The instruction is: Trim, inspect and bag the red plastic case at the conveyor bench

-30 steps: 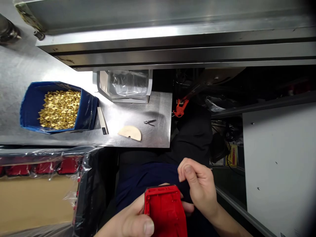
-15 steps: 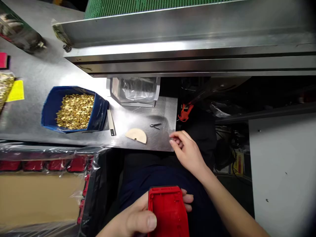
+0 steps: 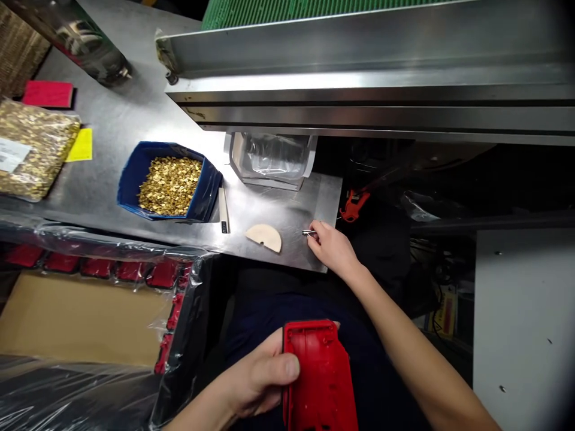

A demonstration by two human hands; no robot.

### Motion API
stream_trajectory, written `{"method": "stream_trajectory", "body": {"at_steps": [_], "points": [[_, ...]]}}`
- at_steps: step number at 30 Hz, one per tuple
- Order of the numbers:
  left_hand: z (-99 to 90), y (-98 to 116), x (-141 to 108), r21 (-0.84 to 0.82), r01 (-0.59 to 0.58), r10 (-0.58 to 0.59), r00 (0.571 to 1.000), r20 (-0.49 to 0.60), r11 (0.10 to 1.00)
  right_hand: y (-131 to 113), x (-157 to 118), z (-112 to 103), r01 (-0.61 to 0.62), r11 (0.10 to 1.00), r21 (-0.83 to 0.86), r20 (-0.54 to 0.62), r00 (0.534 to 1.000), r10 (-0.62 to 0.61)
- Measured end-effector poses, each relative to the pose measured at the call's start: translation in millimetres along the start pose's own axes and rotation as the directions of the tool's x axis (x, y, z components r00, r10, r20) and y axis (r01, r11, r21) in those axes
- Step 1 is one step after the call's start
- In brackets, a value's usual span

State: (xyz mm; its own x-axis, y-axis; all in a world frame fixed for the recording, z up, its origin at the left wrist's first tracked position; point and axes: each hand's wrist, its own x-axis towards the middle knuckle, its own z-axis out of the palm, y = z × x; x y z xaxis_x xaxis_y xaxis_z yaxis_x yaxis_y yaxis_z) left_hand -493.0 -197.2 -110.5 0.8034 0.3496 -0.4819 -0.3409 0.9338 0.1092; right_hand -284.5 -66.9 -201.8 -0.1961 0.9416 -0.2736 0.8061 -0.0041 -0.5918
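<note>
Right hand (image 3: pixel 333 248) now forward on metal tool (image 3: pixel 308 232), red shell (image 3: pixel 320 378) in left hand (image 3: pixel 263 372)

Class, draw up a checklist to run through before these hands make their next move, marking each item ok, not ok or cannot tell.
1. Left hand holds the red plastic shell: ok.
2. Shell's hollow side faces the camera: ok.
3. Right hand is away from the small metal tool: not ok, its fingers are at it.
4. Tool lifted off the metal table: cannot tell.
5. Gold-coloured pieces sit inside the blue bin: ok.
</note>
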Motion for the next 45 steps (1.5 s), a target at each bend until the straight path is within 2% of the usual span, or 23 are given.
{"method": "stream_trajectory", "body": {"at_steps": [3, 5, 6, 9, 13, 16, 19, 24, 27, 31, 35, 39, 42, 45], "points": [[2.4, -1, -1, 0.05, 0.005, -0.001, 0.997, -0.075, 0.999, -10, -29, -27, -0.065, 0.972, 0.227, 0.005, 0.998, 0.066], [4.5, 0, -2, 0.082, 0.012, -0.003, 0.993, -0.116, 0.997, -24, -57, -53, -0.107, 0.901, 0.421, 0.054, 0.994, 0.093], [5.9, 1, -1, 0.104, 0.015, -0.001, 0.992, -0.13, 0.994, -32, -73, -66, -0.113, 0.878, 0.465, 0.087, 0.993, 0.082], [11.9, 6, 2, 0.192, -0.004, 0.022, 0.995, -0.092, 0.981, -56, -117, -92, -0.054, 0.9, 0.433, 0.132, 0.991, -0.004], [22.2, 15, 9, 0.228, -0.033, 0.024, 0.999, 0.042, 0.973, -77, -145, -94, 0.141, 0.934, 0.327, 0.1, 0.978, -0.183], [27.0, 17, 11, 0.262, -0.044, 0.032, 0.998, 0.047, 0.964, -84, -146, -89, 0.298, 0.917, 0.266, 0.018, 0.95, -0.313], [27.7, 16, 11, 0.295, -0.046, 0.033, 0.998, 0.048, 0.954, -89, -145, -89, 0.406, 0.904, 0.134, -0.051, 0.914, -0.403], [27.0, 13, 10, 0.316, -0.052, 0.039, 0.998, 0.047, 0.948, -93, -147, -90, 0.481, 0.867, -0.126, -0.15, 0.855, -0.496], [28.4, 15, 11, 0.323, -0.059, 0.037, 0.997, 0.074, 0.944, -95, -147, -92, 0.484, 0.851, -0.203, -0.131, 0.848, -0.514], [29.0, 15, 14, 0.304, -0.074, 0.031, 0.989, 0.144, 0.95, -96, -147, -93, 0.477, 0.862, -0.17, -0.089, 0.864, -0.496], [23.9, 11, 15, 0.245, -0.045, 0.019, 0.994, 0.11, 0.969, -91, -149, -95, 0.46, 0.887, -0.036, -0.027, 0.887, -0.461], [19.4, 10, 15, 0.215, -0.002, -0.031, 0.988, 0.15, 0.977, -86, -150, -102, 0.293, 0.935, 0.199, 0.105, 0.942, -0.317], [18.8, 10, 15, 0.209, 0.007, -0.035, 0.99, 0.134, 0.978, -83, -150, -102, 0.214, 0.953, 0.217, 0.082, 0.968, -0.236], [18.9, 10, 15, 0.195, 0.013, -0.035, 0.993, 0.112, 0.981, -83, -153, -96, 0.221, 0.957, 0.19, 0.073, 0.969, -0.238]]}}
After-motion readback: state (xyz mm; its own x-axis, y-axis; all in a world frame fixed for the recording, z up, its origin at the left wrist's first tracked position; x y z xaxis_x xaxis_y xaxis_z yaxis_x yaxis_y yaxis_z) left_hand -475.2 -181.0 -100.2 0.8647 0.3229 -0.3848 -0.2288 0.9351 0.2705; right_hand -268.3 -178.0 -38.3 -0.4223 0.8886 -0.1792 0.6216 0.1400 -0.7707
